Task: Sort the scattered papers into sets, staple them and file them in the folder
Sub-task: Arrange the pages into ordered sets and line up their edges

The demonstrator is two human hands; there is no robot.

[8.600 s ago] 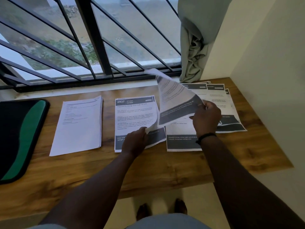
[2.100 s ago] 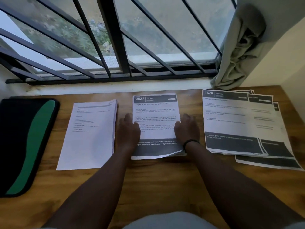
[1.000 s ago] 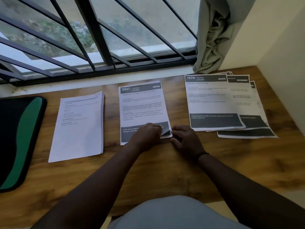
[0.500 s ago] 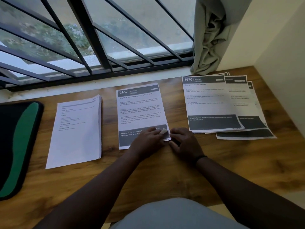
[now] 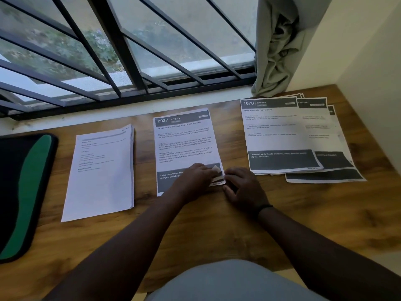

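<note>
Left hand (image 5: pixel 196 178) pinches the near-right corner of the 2937 set (image 5: pixel 186 146), curling it up, probably to check pages; right hand (image 5: pixel 243 186) rests beside it, grip unclear. Folder (image 5: pixel 23 192) far left, plain stack (image 5: pixel 102 172), unsorted sheets (image 5: pixel 303 137) right.

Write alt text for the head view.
Left hand lifts the bottom right corner of the 2937 sheet set; right hand rests beside it. White stack, folder left; 1670 sheets right.
</note>
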